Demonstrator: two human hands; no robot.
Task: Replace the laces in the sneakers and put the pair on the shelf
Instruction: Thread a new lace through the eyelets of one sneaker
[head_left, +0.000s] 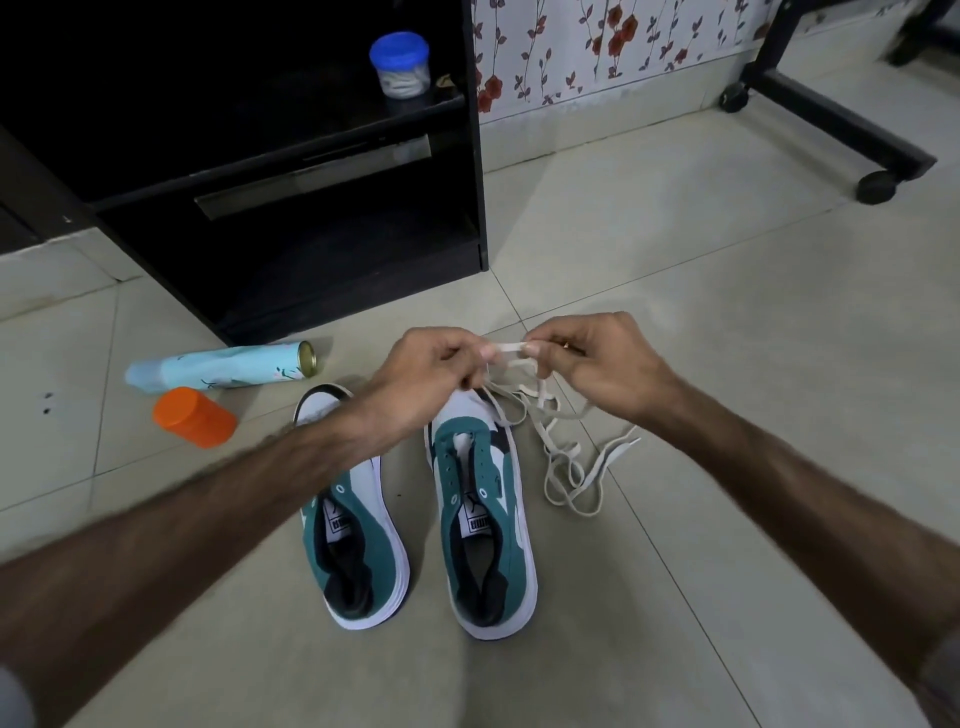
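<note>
Two teal-and-white sneakers stand side by side on the tiled floor, toes pointing away from me: the left sneaker and the right sneaker, both with bare eyelets. A tangle of off-white laces lies to the right of the right sneaker and trails up to my hands. My left hand and my right hand pinch a short stretch of lace taut between them, above the toe of the right sneaker. The black shelf unit stands behind.
A light blue spray can lies on the floor left of the sneakers, with an orange jar beside it. A blue-lidded jar sits on the shelf. A black wheeled frame stands at the back right, along a floral wall.
</note>
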